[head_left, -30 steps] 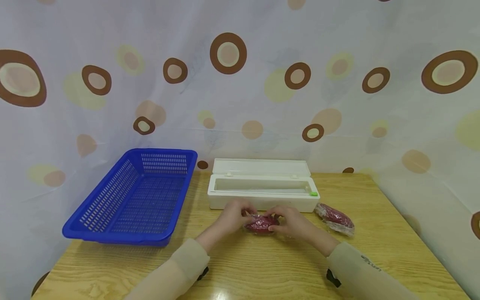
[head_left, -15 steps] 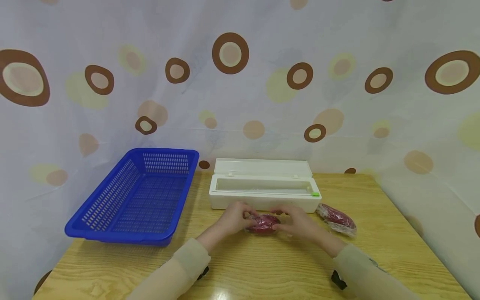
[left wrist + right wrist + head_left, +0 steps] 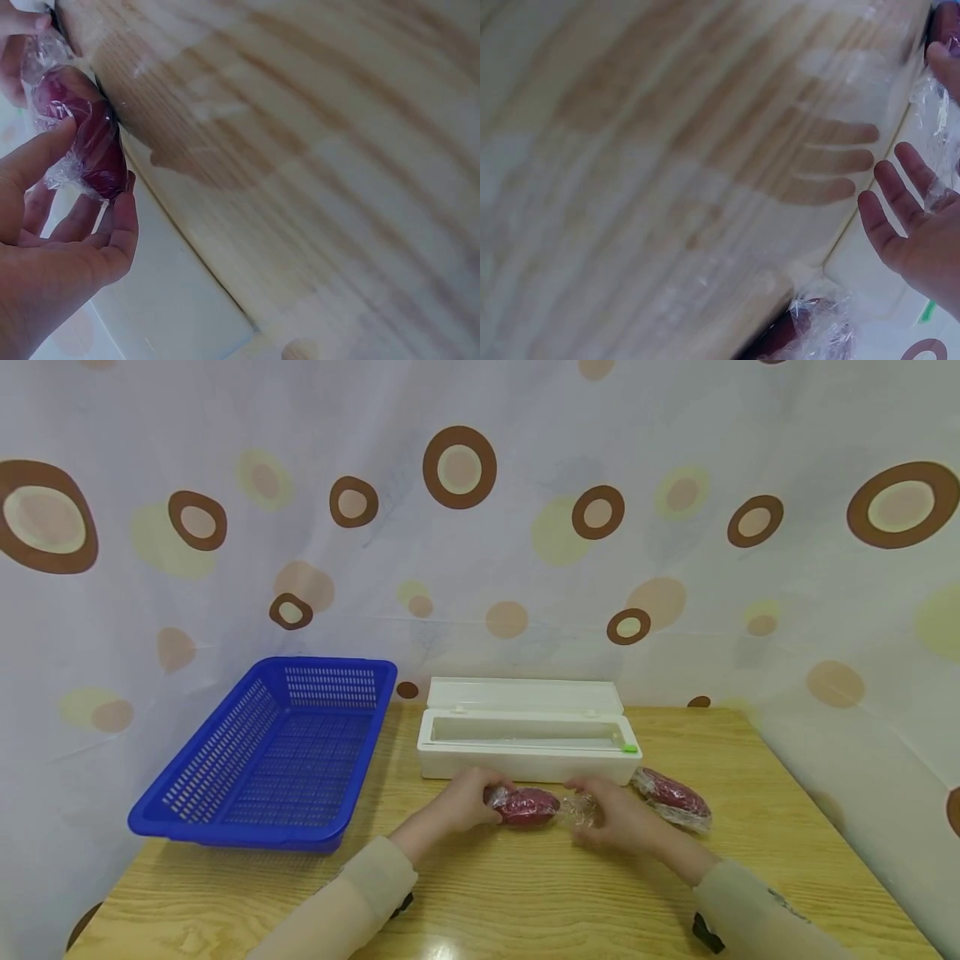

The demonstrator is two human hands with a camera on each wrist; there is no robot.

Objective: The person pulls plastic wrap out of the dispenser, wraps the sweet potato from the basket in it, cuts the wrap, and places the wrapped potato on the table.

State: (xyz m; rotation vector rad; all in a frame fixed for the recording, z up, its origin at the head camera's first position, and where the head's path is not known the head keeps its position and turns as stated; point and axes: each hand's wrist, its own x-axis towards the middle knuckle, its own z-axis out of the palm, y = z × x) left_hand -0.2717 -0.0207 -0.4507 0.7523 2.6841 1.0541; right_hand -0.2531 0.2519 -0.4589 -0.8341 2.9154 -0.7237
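Note:
A purple-red sweet potato wrapped in clear film lies low over the wooden table, close before a white plastic-wrap dispenser. My left hand holds its left end; in the left wrist view the thumb lies over the film with the fingers curled beneath the sweet potato. From its right end a loose tail of film stretches to my right hand, whose thumb and forefinger stand apart on either side of it. Three fingers of the right hand show spread and nearly straight, film against their base.
To the right lies a second wrapped sweet potato. The dispenser's lid stands raised, and a green slider sits at its right end. A blue slotted basket occupies the left of the table, with a patterned curtain behind.
My right hand has drawn away to the right from the sweet potato, and a tail of film now spans the gap. My left hand stays at the left end.

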